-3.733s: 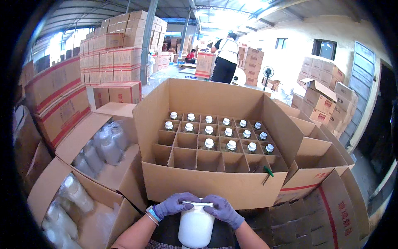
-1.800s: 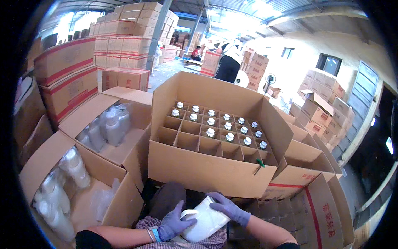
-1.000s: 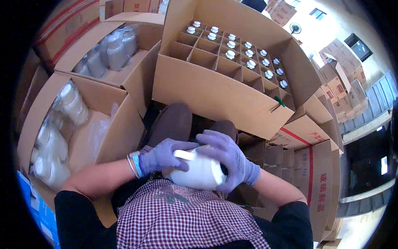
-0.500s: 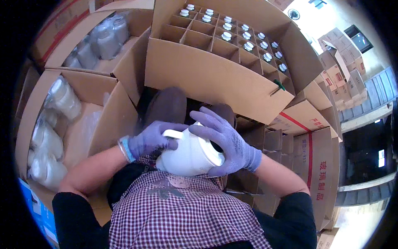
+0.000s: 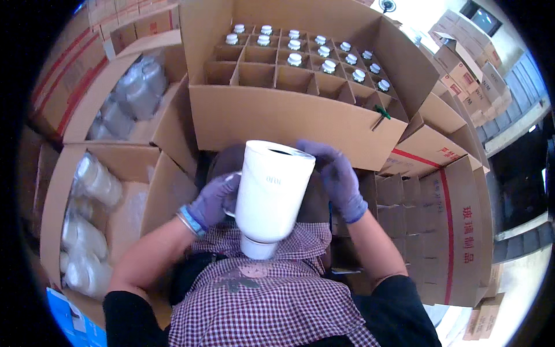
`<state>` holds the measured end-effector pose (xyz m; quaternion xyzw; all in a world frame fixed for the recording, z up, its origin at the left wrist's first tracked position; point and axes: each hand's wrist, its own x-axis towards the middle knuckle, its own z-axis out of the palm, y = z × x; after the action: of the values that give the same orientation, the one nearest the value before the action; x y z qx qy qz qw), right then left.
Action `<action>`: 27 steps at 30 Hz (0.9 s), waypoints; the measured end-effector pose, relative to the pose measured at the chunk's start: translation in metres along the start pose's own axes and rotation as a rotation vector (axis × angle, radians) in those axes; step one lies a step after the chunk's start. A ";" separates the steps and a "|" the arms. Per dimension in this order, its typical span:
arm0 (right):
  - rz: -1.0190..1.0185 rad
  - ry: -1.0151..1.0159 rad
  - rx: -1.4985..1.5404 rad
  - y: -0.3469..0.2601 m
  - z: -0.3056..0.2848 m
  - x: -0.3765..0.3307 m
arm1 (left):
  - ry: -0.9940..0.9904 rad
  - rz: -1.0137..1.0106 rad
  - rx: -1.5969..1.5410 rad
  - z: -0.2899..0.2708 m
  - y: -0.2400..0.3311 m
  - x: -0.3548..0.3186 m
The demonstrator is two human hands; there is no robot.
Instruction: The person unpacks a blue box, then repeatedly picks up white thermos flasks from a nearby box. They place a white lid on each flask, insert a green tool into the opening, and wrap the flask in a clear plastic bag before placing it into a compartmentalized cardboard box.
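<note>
A white jug hangs upside down over my lap, its wide dark opening facing up and its narrow, cap-like end pointing down at my apron. My left hand, in a purple knit glove, is closed around the handle on the jug's left side. At the upper right rim is my right hand, gloved the same way. Its fingers are bent but apart, with the fingertips at or just behind the rim; whether they press on it is hidden.
Ahead stands a large divided carton with several white-capped items in its cells. A green-handled tool sits on its edge. Two cartons with plastic-wrapped white pieces stand at left. More divided cartons stand at right.
The jug has swung from lying tilted to standing nearly upright, opening up. My right hand has shifted from cupping its side and opening to the upper right rim. My left hand stays at the handle.
</note>
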<state>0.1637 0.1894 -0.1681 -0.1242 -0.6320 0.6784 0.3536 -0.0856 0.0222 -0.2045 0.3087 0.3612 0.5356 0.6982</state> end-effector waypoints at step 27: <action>-0.198 0.285 -0.647 0.069 0.034 -0.011 | 0.212 0.574 1.099 0.004 0.001 0.059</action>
<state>0.1288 0.1594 -0.2306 -0.2610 -0.7673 0.3817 0.4444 -0.0728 0.0797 -0.2111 0.6523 0.5537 0.4655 0.2263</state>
